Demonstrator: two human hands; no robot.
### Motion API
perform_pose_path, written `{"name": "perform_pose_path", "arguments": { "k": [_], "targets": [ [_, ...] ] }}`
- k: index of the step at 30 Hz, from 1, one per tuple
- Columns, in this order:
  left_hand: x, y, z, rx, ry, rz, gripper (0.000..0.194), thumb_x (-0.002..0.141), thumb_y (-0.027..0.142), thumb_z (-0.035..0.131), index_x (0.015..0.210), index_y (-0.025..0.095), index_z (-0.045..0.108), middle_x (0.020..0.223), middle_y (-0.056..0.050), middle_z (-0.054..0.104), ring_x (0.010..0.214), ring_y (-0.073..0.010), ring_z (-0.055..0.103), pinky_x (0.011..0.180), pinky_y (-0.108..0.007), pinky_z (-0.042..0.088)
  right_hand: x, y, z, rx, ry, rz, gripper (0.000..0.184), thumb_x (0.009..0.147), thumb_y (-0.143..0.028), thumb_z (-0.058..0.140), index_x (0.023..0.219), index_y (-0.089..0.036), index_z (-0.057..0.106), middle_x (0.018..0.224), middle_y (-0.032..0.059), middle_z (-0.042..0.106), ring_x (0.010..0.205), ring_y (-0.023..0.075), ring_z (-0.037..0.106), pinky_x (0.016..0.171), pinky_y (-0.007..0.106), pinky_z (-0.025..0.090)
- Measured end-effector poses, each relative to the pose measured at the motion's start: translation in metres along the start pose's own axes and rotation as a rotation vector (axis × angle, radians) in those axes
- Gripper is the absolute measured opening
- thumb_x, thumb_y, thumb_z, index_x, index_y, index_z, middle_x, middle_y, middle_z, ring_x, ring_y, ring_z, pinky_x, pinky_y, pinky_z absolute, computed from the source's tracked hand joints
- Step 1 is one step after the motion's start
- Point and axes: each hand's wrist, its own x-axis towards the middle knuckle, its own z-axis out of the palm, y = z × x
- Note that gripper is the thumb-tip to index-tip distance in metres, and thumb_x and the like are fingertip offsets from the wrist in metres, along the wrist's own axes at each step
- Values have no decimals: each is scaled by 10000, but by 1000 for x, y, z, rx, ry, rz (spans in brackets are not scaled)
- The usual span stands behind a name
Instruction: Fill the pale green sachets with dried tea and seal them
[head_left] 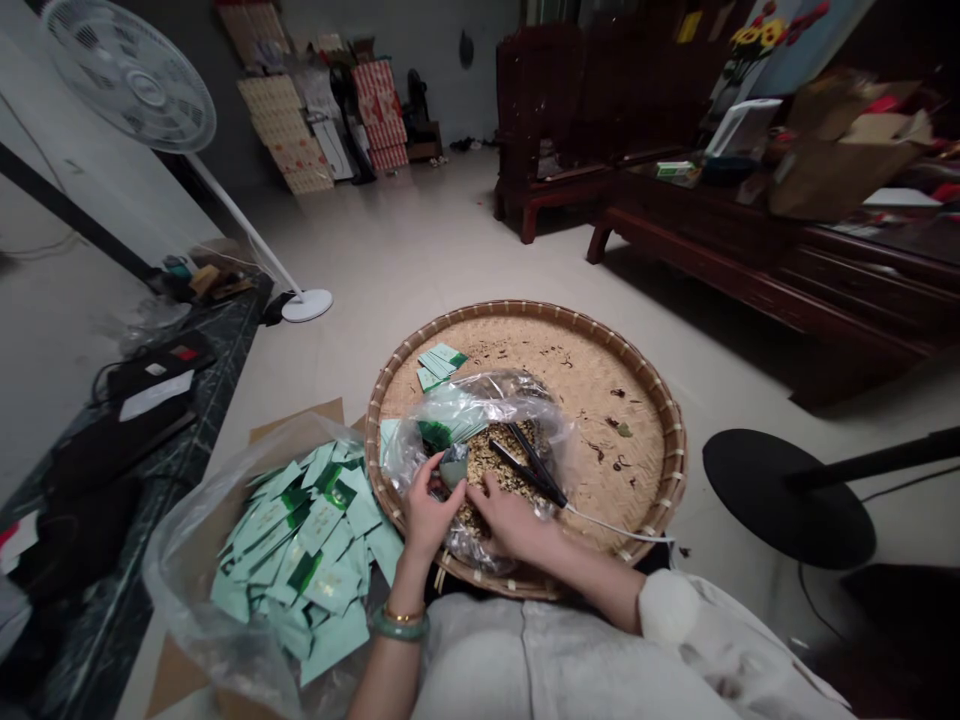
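Well, my left hand (433,505) pinches a small green packet (454,465), I think. My right hand (510,517) lies spread on the plastic bag (480,410), beside black corded tongs (529,465).

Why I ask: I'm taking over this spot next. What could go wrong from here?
The white cord of the black tong-like tool runs past the right hand and over the bamboo tray's rim, so a careless move could snag it and drag the tool. The clear bag of dried leaves sits loose on the tray, and a knock might spill more onto the scattered bits there. The green sachets heaped beside the tray could slide out of their bag.
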Motion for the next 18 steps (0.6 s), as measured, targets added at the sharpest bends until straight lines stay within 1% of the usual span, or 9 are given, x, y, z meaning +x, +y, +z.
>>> {"name": "perform_pose_path", "arguments": {
  "k": [3,5,7,8,10,13,14,16,18],
  "targets": [
    [0,0,0,-22,14,-5,512,642,308,726,1124,175,611,1043,-100,665,836,-199,651,774,-309,530,13,7,0,96,97,42,597,687,-120,679,1229,-210,445,1230,148,430,886,251,628,743,345,483],
    [0,0,0,-39,21,-16,529,637,313,731,1131,174,605,1034,-99,667,812,-192,650,765,-306,533,21,17,-7,224,216,48,470,741,-114,624,1180,-200,477,1196,119,446,945,226,602,803,341,470],
    [1,-1,-1,-32,27,-17,531,644,319,727,1137,167,597,1043,-104,662,797,-186,649,761,-303,534,26,27,-17,348,358,23,412,793,-146,578,1190,-196,479,1177,105,459,1049,218,552,884,341,441],
    [1,-2,-2,-24,26,-16,532,651,322,721,1142,164,591,1050,-108,658,795,-184,648,758,-302,534,25,31,-21,379,386,13,439,799,-170,578,1222,-198,464,1195,108,452,1080,219,534,905,341,432],
    [2,-4,-2,-10,20,-19,539,666,327,711,1159,156,578,1057,-116,654,790,-179,646,751,-299,535,18,36,-26,361,321,18,608,750,-217,647,1308,-203,406,1254,130,417,1082,241,536,898,354,440],
    [2,-7,-1,-22,21,-28,538,673,331,705,1161,147,573,1049,-119,656,770,-171,646,731,-295,542,2,33,-19,211,77,67,1012,554,-185,794,1418,-209,267,1330,190,335,1079,315,543,871,387,452],
    [2,-8,-1,-30,23,-28,533,672,329,705,1155,146,576,1047,-118,657,771,-170,648,729,-296,544,-3,31,-14,166,21,88,1089,524,-140,801,1441,-214,218,1340,206,318,1090,335,536,872,392,449],
    [2,-9,0,-36,27,-20,523,668,321,706,1145,146,581,1055,-116,655,788,-174,654,737,-302,549,-7,24,-2,130,-25,112,1132,528,-69,769,1461,-231,149,1364,222,282,1110,348,528,880,389,441],
    [2,-9,0,-29,25,-8,518,673,316,700,1147,148,578,1067,-116,652,805,-177,658,750,-311,551,-4,18,7,161,-6,116,1074,578,-32,707,1460,-251,135,1379,211,263,1093,322,548,875,372,443]
  ]
}}
